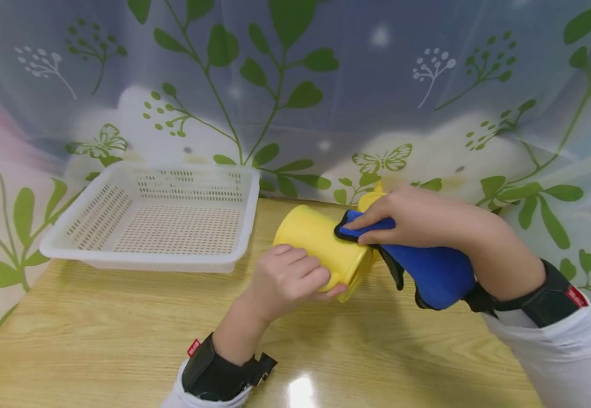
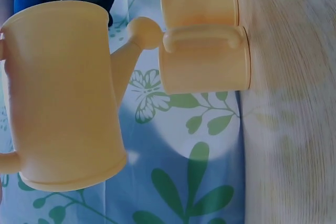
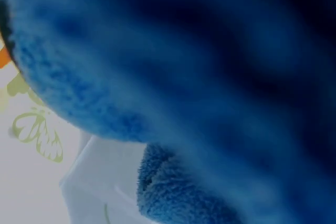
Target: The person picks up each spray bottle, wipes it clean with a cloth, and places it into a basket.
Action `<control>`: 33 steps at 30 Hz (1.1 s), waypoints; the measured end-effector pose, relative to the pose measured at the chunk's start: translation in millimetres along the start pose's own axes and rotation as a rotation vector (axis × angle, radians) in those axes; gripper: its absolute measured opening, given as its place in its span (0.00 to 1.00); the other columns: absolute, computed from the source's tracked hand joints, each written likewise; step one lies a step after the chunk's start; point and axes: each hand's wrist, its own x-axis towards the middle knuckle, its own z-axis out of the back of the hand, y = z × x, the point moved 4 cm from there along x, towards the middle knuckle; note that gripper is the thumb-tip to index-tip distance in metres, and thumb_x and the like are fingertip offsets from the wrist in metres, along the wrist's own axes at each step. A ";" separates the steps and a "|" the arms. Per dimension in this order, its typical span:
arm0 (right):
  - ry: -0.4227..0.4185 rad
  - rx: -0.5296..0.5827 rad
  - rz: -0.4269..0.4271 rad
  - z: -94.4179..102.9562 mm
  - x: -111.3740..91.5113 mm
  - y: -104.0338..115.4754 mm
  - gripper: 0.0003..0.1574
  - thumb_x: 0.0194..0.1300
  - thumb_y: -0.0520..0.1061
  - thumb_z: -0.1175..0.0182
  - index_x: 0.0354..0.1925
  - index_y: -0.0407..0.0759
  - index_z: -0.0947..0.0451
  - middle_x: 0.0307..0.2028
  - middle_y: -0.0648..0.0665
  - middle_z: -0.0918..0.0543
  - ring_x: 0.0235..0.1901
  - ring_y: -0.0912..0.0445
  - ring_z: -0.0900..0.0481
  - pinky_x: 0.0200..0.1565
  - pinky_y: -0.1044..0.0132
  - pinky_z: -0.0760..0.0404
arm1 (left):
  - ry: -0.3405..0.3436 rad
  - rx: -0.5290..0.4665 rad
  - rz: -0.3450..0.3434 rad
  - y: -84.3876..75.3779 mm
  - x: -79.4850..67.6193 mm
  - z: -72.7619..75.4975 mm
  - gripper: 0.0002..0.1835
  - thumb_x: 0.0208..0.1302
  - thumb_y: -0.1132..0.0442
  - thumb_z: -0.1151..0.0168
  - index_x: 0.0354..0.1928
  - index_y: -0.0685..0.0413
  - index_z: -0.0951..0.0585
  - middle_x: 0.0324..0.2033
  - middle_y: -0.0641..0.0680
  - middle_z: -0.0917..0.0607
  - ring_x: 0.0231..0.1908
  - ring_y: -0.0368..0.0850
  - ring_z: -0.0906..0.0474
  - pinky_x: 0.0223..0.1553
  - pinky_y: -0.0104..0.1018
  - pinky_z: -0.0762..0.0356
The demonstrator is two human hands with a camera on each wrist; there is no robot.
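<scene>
My left hand (image 1: 289, 277) grips a yellow watering can (image 1: 311, 232) by its near side, fingers curled at the handle. The can is tipped over with its open end towards the right. In the left wrist view its spout (image 2: 126, 69) ends in a round head. My right hand (image 1: 402, 218) pinches a blue cloth (image 1: 435, 272) with black edging and presses a fold of it on the can's wall near the rim. The cloth's loose end hangs below the right wrist. Blue plush cloth (image 3: 79, 82) fills most of the right wrist view and hides the fingers.
A white perforated basket (image 1: 219, 259) stands on the wooden table (image 1: 137, 328) at the left. Two yellow mugs (image 2: 205, 66) stand beyond the can in the left wrist view. A leaf-patterned curtain (image 1: 356, 102) hangs along the table's back edge.
</scene>
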 end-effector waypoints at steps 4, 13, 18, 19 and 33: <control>0.005 0.028 -0.020 -1.3 -14.8 -5.4 0.18 0.63 0.58 0.46 0.52 0.61 0.25 0.46 0.50 0.19 0.38 0.62 0.24 0.35 0.63 0.26 | -0.015 -0.009 -0.014 -0.7 0.0 -0.6 0.21 0.54 0.47 0.40 0.13 0.45 0.35 0.09 0.40 0.34 0.12 0.34 0.43 0.15 0.25 0.44; -0.020 0.009 -0.065 -3.5 1.5 -2.5 0.18 0.62 0.56 0.44 0.51 0.60 0.24 0.33 0.51 0.17 0.17 0.60 0.34 0.23 0.66 0.34 | -0.031 0.013 -0.026 -3.7 0.4 -1.2 0.21 0.54 0.46 0.40 0.13 0.45 0.36 0.09 0.40 0.34 0.12 0.33 0.44 0.15 0.24 0.45; -0.027 -0.008 -0.060 -1.0 20.9 -1.7 0.18 0.62 0.56 0.44 0.51 0.60 0.24 0.30 0.49 0.18 0.18 0.58 0.35 0.24 0.65 0.36 | -0.044 -0.007 -0.022 -4.6 1.3 -1.4 0.21 0.54 0.47 0.39 0.14 0.45 0.36 0.09 0.41 0.33 0.12 0.33 0.43 0.15 0.24 0.44; -0.017 -0.010 -0.069 -0.6 25.6 -2.2 0.18 0.62 0.57 0.44 0.51 0.61 0.24 0.25 0.49 0.21 0.16 0.58 0.37 0.23 0.65 0.37 | -0.049 -0.015 -0.022 -4.8 1.4 -1.2 0.21 0.54 0.48 0.39 0.14 0.45 0.36 0.10 0.41 0.32 0.13 0.33 0.43 0.15 0.24 0.44; 0.116 0.039 -0.089 -0.7 61.5 -11.1 0.21 0.63 0.59 0.46 0.54 0.62 0.27 0.19 0.47 0.30 0.16 0.56 0.43 0.25 0.65 0.39 | -0.058 -0.051 -0.020 -9.2 2.5 -1.4 0.22 0.56 0.47 0.40 0.14 0.45 0.36 0.10 0.41 0.32 0.12 0.33 0.43 0.16 0.23 0.44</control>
